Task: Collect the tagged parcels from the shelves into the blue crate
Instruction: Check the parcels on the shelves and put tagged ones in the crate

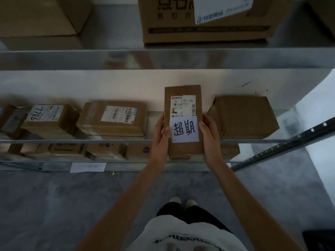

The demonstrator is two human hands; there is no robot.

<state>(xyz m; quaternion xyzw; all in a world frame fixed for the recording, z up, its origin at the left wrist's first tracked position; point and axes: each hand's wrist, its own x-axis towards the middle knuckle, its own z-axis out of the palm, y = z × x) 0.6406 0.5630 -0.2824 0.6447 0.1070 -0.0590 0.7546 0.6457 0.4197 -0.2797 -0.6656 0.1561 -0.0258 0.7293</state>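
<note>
Nearest, the person is standing on the grey concrete floor, two pale shoes showing below a white printed shirt. Both bare forearms are reaching forward to the metal shelf rack.

The left hand is gripping the left edge of a slim, tall brown cardboard parcel, its thumb lying across the front beside the tag. The right hand is gripping the right edge, fingers wrapped behind it. The parcel is being held upright between the two hands, in front of the middle shelf's edge and over its board. It is carrying one printed shipping label near the top and, below it, one white square paper tag with two handwritten characters.

Below the hands, the lower shelf is holding several brown boxes; their count cannot be told.

On the middle shelf, left of the left hand, a wide brown labelled box is lying flat, then a smaller brown box marked 7786, then a partly cut-off one. Just right of the right hand one plain crumpled brown parcel is resting.

Farthest, above the hands, the top shelf is bearing two large cardboard cartons: a plain one and a printed one with a white label.
</note>
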